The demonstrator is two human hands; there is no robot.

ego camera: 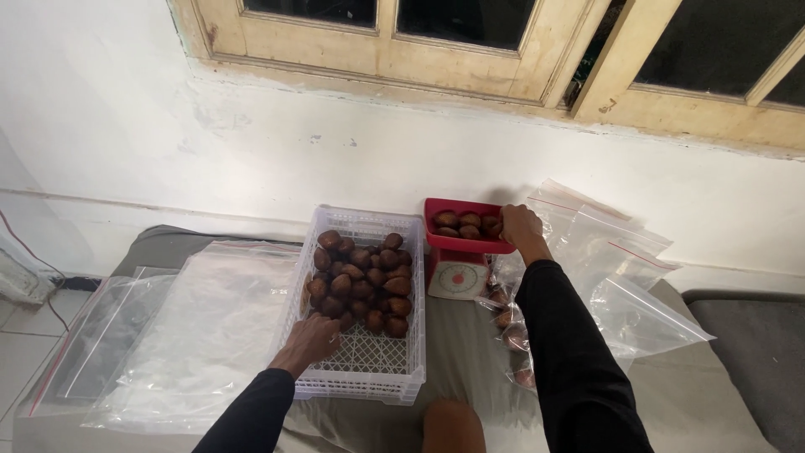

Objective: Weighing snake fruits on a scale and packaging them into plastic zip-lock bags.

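While fingers (pixel 513 220) touch scale tray (pixel 466 244), fruit (pixel 469 221) alongside.

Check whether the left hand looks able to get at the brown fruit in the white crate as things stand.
Probably yes: the left hand already rests inside the open-topped white crate, and the brown fruit lies just ahead with nothing between.

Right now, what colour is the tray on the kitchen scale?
Red tray; the scale has a white dial. Head view.

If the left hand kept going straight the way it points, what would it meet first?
Most likely the pile of brown scaly fruits in the white basket; the left hand points up the basket toward them, though depth is unclear.
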